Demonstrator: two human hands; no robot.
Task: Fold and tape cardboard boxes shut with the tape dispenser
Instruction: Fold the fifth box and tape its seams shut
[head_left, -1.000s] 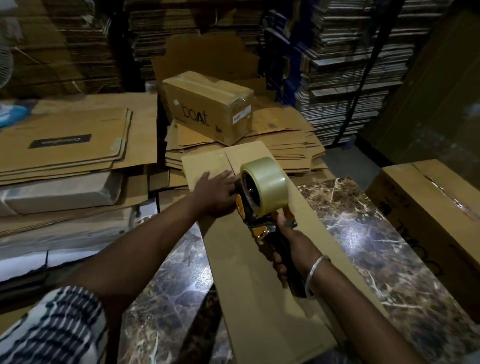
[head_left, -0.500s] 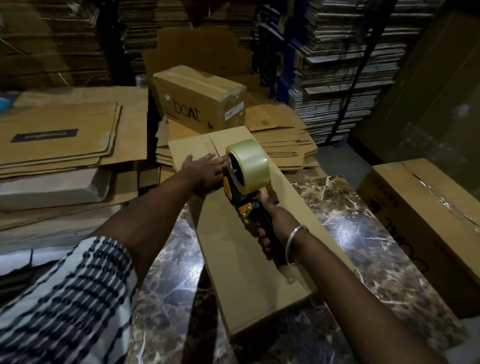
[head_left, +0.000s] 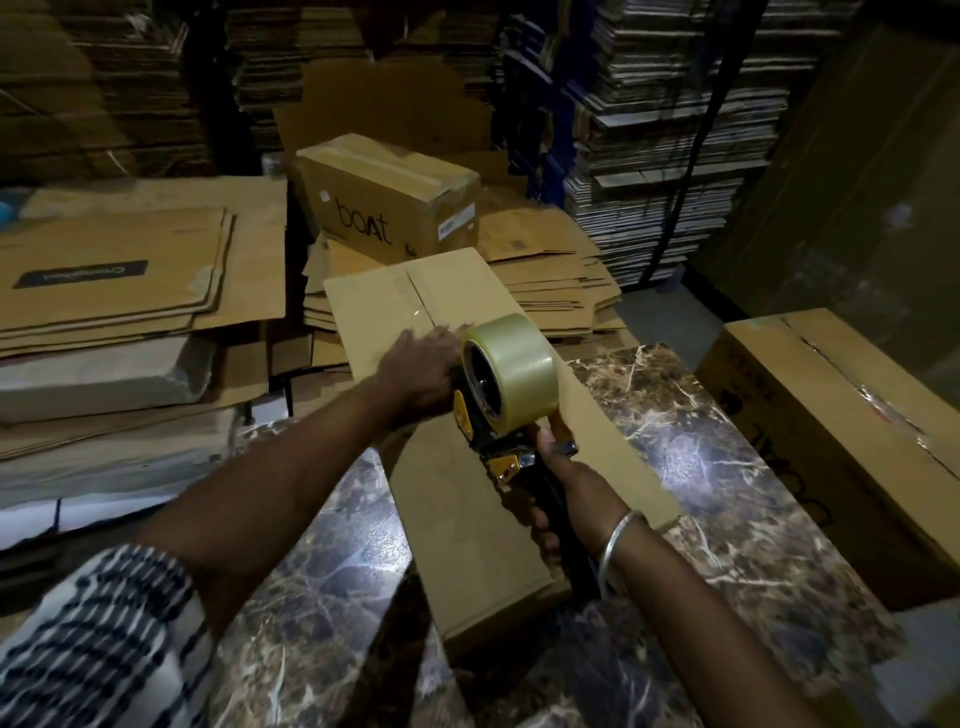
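Two hands | left hand presses box; right hand grips tape dispenser

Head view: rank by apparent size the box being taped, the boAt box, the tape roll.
1. Box being taped, though it is also nearest.
2. boAt box, farther back, so true size is unsure.
3. Tape roll.

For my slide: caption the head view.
Left hand steadies the cardboard box while right hand grips the tape dispenser.
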